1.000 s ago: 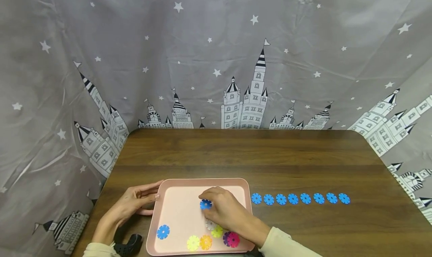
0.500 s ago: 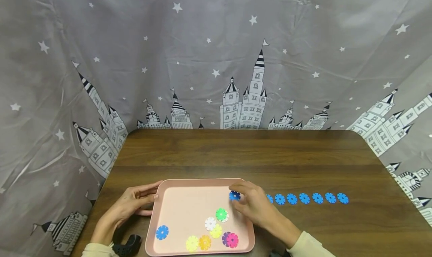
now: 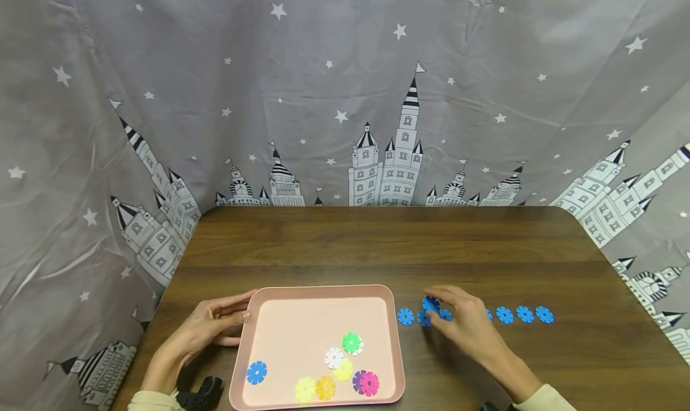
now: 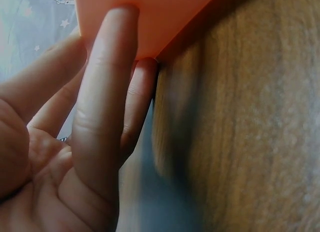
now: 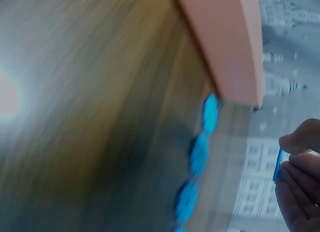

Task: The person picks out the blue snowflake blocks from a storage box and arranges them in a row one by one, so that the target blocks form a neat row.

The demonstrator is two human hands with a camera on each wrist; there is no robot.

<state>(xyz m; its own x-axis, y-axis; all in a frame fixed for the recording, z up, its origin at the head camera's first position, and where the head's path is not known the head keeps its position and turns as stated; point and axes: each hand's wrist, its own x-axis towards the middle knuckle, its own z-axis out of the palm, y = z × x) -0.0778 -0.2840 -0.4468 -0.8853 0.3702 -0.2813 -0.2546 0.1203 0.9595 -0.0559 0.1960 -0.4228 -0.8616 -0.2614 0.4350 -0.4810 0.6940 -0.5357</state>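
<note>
My right hand (image 3: 469,321) pinches a blue notched flower disc (image 3: 430,304) between thumb and fingertips. In the right wrist view that pinched disc (image 5: 278,166) appears edge-on, up off the table. Below it runs a row of matching blue discs (image 3: 504,315) to the right of the pink tray (image 3: 291,327); the hand covers part of this row. At the tray's left side my left hand (image 3: 205,326) touches the outer wall. The left wrist view shows its fingers (image 4: 102,87) straight against the pink wall (image 4: 155,22).
Inside the tray lie a lone blue disc (image 3: 257,372) at the left, a green disc (image 3: 352,342), a white one (image 3: 334,357), an orange one (image 3: 325,388), a pink one (image 3: 369,384) and several others. The wooden table (image 3: 377,243) ends at a grey castle-print curtain (image 3: 302,99).
My right hand has carried the blue disc from over the tray rightward, past its right rim, to above the row. The left hand stays at the tray's side.
</note>
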